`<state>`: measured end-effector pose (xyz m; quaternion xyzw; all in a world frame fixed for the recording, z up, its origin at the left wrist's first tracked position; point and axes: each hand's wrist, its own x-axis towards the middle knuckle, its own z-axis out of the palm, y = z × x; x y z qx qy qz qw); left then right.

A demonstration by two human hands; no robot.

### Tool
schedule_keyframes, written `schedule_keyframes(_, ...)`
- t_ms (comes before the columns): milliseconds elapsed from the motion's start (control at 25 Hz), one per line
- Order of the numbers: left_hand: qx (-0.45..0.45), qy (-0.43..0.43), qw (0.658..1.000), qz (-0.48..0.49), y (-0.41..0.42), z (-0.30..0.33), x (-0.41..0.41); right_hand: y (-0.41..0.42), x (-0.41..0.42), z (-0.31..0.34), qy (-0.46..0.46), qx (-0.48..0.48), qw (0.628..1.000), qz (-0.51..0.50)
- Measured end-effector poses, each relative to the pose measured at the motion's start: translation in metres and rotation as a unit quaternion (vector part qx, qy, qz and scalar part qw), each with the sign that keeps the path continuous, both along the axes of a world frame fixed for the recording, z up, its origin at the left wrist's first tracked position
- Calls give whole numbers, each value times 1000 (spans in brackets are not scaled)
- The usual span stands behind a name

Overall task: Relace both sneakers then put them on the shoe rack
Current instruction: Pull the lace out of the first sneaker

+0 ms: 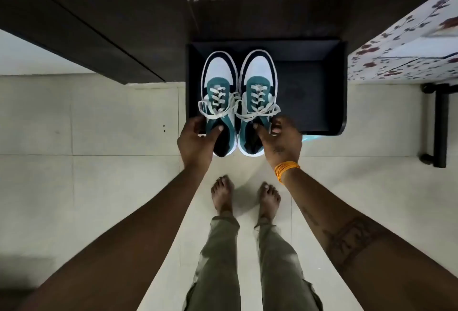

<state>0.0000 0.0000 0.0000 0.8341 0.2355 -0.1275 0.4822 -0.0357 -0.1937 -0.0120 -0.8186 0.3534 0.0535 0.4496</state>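
Gripped at the heel collars, both sneakers are held side by side over the front edge of the shoe rack [322,82]. On the left, the left hand [195,142] is curled round the collar of the left sneaker [218,92], with the thumb laid across the opening and the fingers wrapped round the outer side. Its white laces [215,110] are seen threaded up the teal tongue and tied in a bow, the loops hanging out to either side. Just beside it, touching or nearly so, the right sneaker [257,90] is held the same way by the right hand [280,139], thumb inside the collar and fingers down the outer side; an orange thread band [285,169] is worn at that wrist. Its laces are likewise threaded and bowed.

Both toes are pointed away from the person and lie over the dark rack's open top, while the heels project past its near edge. Whether the soles are already resting on the rack or are held just above it cannot be told from this view.

The relacing is judged to be done on both sneakers. What is left appears to be the last part only: the pair is to be set fully down on the rack and released.

Bare feet [223,194] are seen on the pale tiled floor [99,124] below.
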Motion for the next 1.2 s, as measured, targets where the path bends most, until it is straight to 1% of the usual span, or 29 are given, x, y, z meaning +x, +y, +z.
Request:
schedule_keyframes(80, 23, -32, 999, 13, -3, -5, 4, 1, 3, -5, -52, -55, 997, -7)
schedule_keyframes(160, 25, -50, 998, 20, -4, -4, -2, 1, 1, -5, -73, -80, 994, -13)
schedule_keyframes(280, 33, -58, 997, 27, -5, -1, -6, 2, 1, 2, -69, -78, 994, -19)
schedule_keyframes(400, 75, -50, 995, 34, -3, 12, -11, -3, -6, 12, -48, -68, 996, -32)
schedule_keyframes(480, 83, -47, 994, 44, 0, 21, -19, -6, -16, 22, -45, -56, 997, -33)
schedule_keyframes(640, 69, -49, 995, 54, 6, 50, -48, -9, -47, 50, -80, -45, 996, -8)
schedule_keyframes(920, 46, -66, 994, 74, 6, 109, -129, -10, -131, 102, -102, -27, 994, -11)
schedule_keyframes(1080, 40, -63, 995, 61, 13, 128, -177, -3, -187, 120, -88, -44, 995, -12)
schedule_keyframes(1200, 27, -72, 996, 49, 31, 132, -222, 11, -241, 127, -103, -66, 992, -21)
